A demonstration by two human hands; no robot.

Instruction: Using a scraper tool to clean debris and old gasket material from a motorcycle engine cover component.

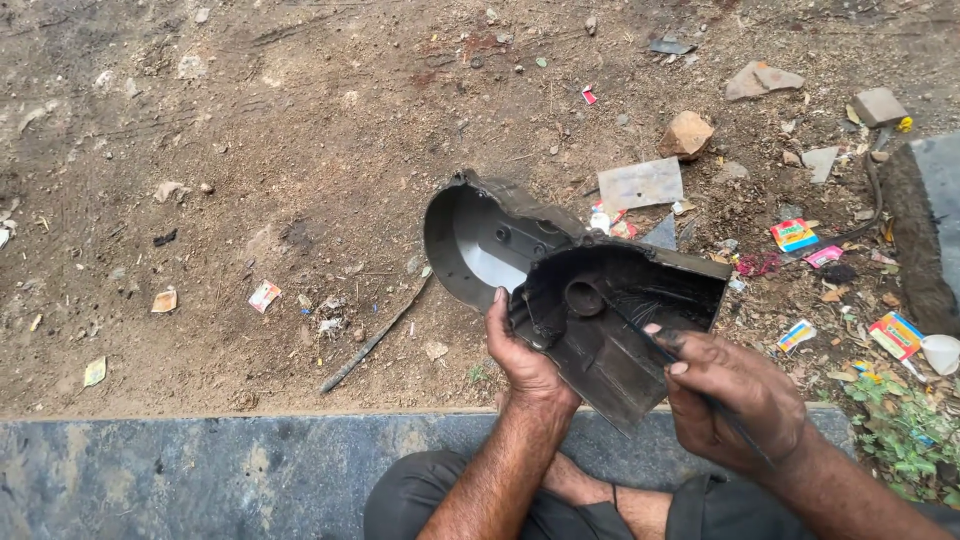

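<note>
A dark, greasy engine cover [575,300] is held up over the dirt ground [250,200], hollow side facing up. The left hand [525,360] grips its near edge, fingers curled under, thumb pressed on the rim. The right hand [735,395] pinches a thin brush [650,340] between closed fingers, tip inside the cover. A stone ledge [200,470] lies below; litter [795,235] sits to the right.

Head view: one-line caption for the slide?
Left hand holds a dark, greasy engine cover over littered dirt ground while the right hand works a thin tool inside it.
</note>
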